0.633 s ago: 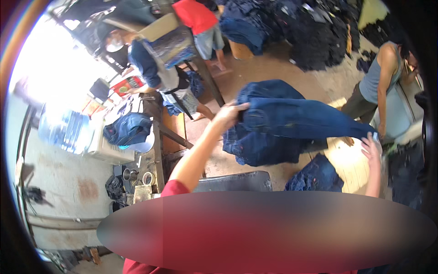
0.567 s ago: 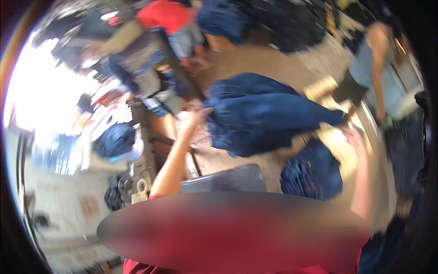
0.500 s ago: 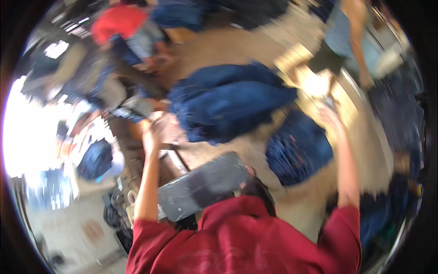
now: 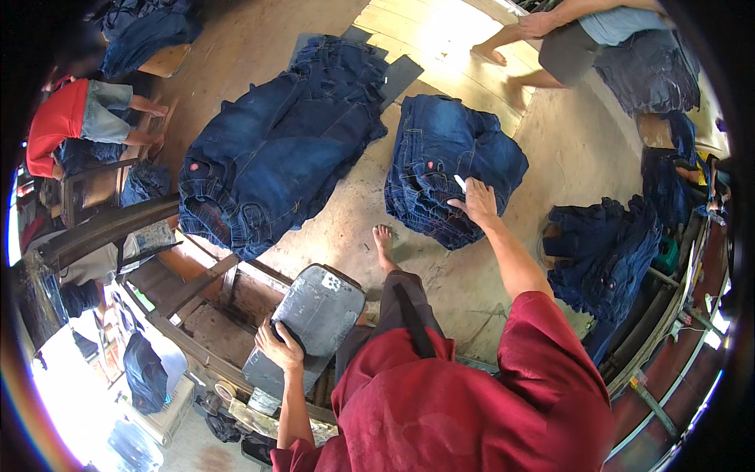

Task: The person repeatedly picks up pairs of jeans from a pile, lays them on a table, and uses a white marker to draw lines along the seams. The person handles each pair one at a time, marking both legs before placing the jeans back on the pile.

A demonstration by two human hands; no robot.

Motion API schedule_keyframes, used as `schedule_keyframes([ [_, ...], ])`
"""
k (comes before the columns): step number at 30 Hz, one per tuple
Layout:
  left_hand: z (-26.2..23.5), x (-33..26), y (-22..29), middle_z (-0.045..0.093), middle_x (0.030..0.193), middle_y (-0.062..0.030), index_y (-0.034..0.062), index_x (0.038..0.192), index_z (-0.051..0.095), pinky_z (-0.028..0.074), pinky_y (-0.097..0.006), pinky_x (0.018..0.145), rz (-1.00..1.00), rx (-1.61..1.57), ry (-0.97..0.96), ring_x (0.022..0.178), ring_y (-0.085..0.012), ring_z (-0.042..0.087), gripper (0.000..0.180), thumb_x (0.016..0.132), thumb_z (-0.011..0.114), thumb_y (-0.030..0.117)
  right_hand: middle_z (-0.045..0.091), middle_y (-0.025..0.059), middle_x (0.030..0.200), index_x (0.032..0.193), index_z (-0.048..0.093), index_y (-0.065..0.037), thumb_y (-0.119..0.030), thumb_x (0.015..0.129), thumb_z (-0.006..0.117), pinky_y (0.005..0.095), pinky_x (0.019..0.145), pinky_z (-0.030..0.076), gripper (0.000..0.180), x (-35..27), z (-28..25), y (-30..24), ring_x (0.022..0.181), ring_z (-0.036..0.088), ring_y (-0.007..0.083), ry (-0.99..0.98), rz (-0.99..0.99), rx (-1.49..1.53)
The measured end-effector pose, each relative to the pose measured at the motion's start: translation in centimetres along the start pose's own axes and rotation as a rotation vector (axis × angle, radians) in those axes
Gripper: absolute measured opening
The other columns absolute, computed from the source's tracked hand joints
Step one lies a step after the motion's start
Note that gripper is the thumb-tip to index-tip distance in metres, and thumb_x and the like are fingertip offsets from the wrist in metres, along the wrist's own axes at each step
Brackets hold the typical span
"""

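Note:
My right hand [image 4: 478,203] pinches a small white stick-like piece [image 4: 460,183], perhaps chalk, above the front part of a stack of folded dark blue jeans [image 4: 464,138]. Its thumb and fingers reach near the gathered waistbands; whether they touch the cloth I cannot tell. My left hand [image 4: 281,346] lies on the edge of a dark grey, scuffed, round-cornered slab [image 4: 318,303], which looks like a bench seat, with the fingers a little apart. Left of the stack lies a longer pile of jeans [image 4: 275,149], several layers deep, with waistbands toward me.
More jeans [image 4: 605,256] hang in a heap at the right. A person in a red shirt [image 4: 59,130] bends over at the far left; another with bare legs [image 4: 562,59] sits at the far right. A wooden rail [image 4: 110,224] runs along the left.
Both my arms, earlier stretched out to the sides, have come lower: the left hand onto the grey slab, the right over the jeans stack. My view has turned and is sharper.

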State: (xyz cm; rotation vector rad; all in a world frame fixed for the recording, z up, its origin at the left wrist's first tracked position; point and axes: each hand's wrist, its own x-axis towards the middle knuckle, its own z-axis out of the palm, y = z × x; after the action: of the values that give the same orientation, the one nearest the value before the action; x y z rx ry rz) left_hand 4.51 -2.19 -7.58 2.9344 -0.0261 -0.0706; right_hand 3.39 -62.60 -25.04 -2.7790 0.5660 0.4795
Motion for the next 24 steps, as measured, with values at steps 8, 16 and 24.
schedule_keyframes([
  [8,-1.6,2.1,4.8,0.071,0.119,-0.021,-0.0015,0.128,0.068,0.041,-0.051,0.113,0.126,-0.054,0.221,0.118,-0.041,0.063,0.032,0.106,0.063,0.021,0.075,0.0222,0.088,0.111,0.054,-0.001,-0.022,0.097,0.079,0.0564,0.071,0.058,0.036,2.7,-2.0,2.9,0.082,0.074,0.0462,0.237,-0.002,0.235],
  [16,1.1,6.6,24.7,0.073,0.129,-0.0181,0.0013,0.128,0.074,0.047,-0.043,0.111,0.166,-0.963,-0.799,0.121,-0.0308,0.067,0.039,0.103,0.074,0.031,0.074,0.0246,0.095,0.118,0.057,-0.002,-0.028,0.097,0.081,0.0563,0.079,0.056,0.042,-1.6,-11.1,-3.9,0.091,0.072,0.0514,0.243,0.015,0.581],
  [24,6.8,11.0,32.3,0.076,0.127,-0.011,0.0051,0.134,0.067,0.056,-0.047,0.106,-0.634,-1.841,-1.064,0.114,-0.0267,0.073,0.041,0.11,0.067,0.038,0.061,0.007,0.083,0.108,0.058,-0.001,-0.008,0.097,0.082,0.0348,0.07,0.052,0.027,-13.5,-12.5,-18.5,0.075,0.056,0.0151,0.338,-0.183,0.908],
])
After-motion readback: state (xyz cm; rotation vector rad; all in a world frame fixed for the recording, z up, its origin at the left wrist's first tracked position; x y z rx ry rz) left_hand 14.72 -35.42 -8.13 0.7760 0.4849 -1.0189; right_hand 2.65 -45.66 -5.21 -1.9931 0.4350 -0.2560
